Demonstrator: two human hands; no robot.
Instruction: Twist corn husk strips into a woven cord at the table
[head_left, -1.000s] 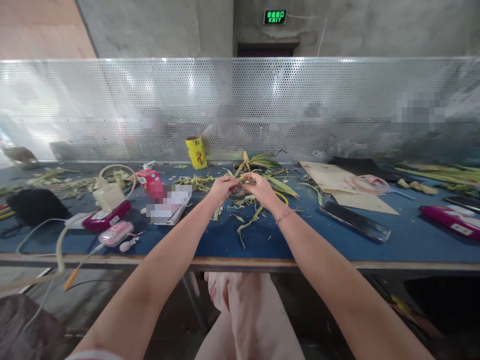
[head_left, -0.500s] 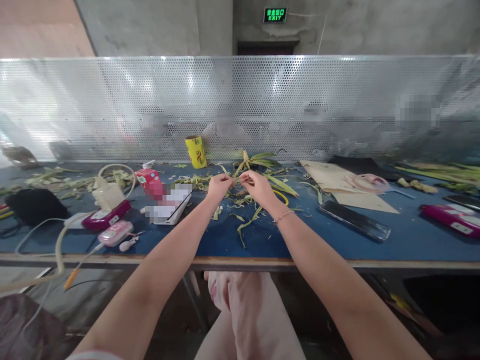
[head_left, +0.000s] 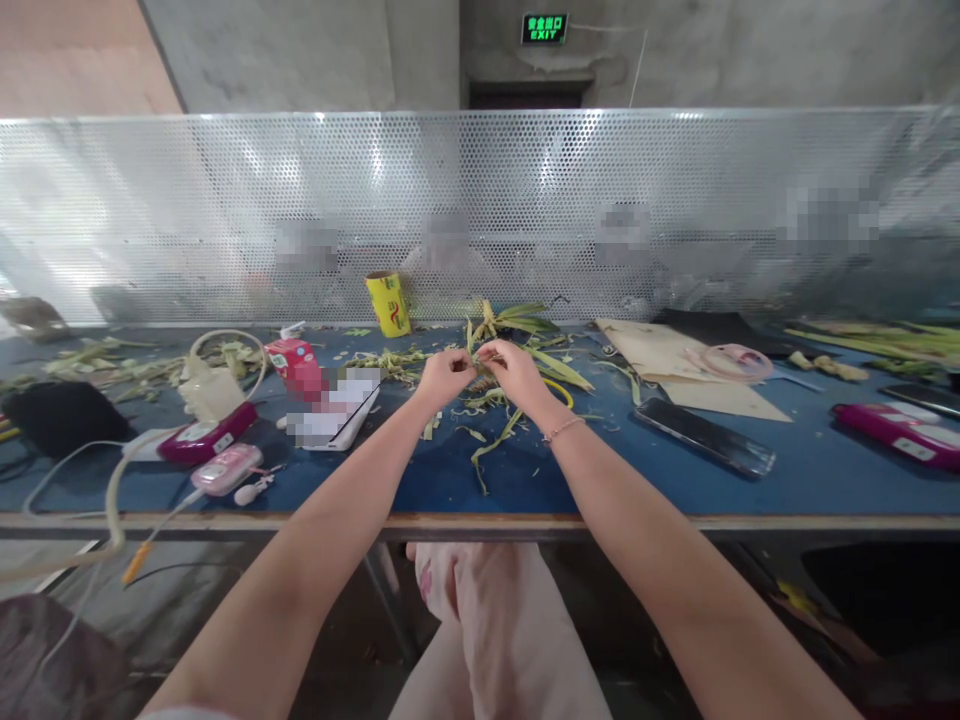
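Note:
My left hand (head_left: 448,378) and my right hand (head_left: 511,368) meet above the middle of the blue table. Both are closed in a pinch, with thumbs and forefingers almost touching. A thin, pale green plant strip (head_left: 470,338) rises between the fingertips; most of it is hidden by the fingers. Just behind the hands lies a bunch of long green leaves (head_left: 525,318) with a pale base. Loose dry-looking plant strips (head_left: 512,428) and small scraps are scattered under and in front of the hands. A yellow loop (head_left: 559,392) curves beside my right hand.
A yellow printed roll (head_left: 389,305) stands by the perforated metal screen (head_left: 525,215). Leftward are a red drink carton (head_left: 296,365), a white phone (head_left: 352,415), a purple device (head_left: 206,435) and cables. Rightward lie a dark phone (head_left: 705,438), brown paper (head_left: 675,375) and another purple device (head_left: 892,435).
The fingers of both hands have shifted slightly, and the plant strip now stands up between them. The whole view has moved a little, so things appear slightly farther left.

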